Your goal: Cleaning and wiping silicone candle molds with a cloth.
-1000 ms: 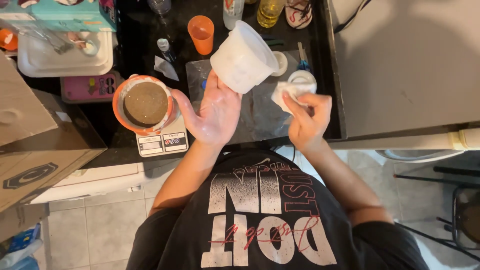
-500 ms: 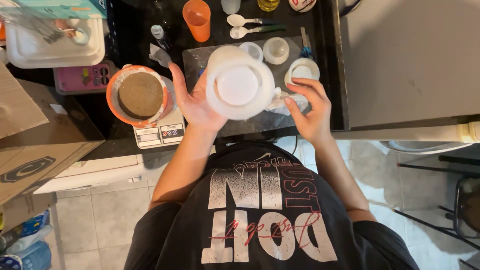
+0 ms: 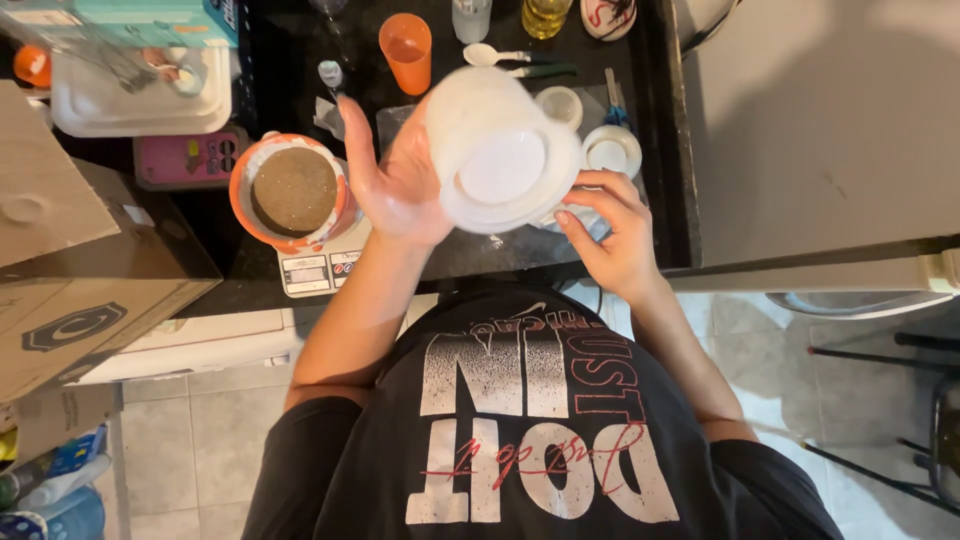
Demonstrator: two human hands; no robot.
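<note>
My left hand holds a large white plastic tub above the dark counter. The tub is tipped so that one round end faces the camera. My right hand is at the tub's lower right rim, with its fingers pressing a crumpled white tissue against it; most of the tissue is hidden. Just left of my left hand, an orange bowl of brown powder sits on a small white kitchen scale.
Behind the tub are an orange cup, a white spoon, a small white cup and a round white lid. A white tray and pink device lie left. A cardboard box juts in at left; a grey surface is on the right.
The tub has been tipped over from side-on until a round end faces the camera. My right hand has moved in with the tissue to the tub's rim.
</note>
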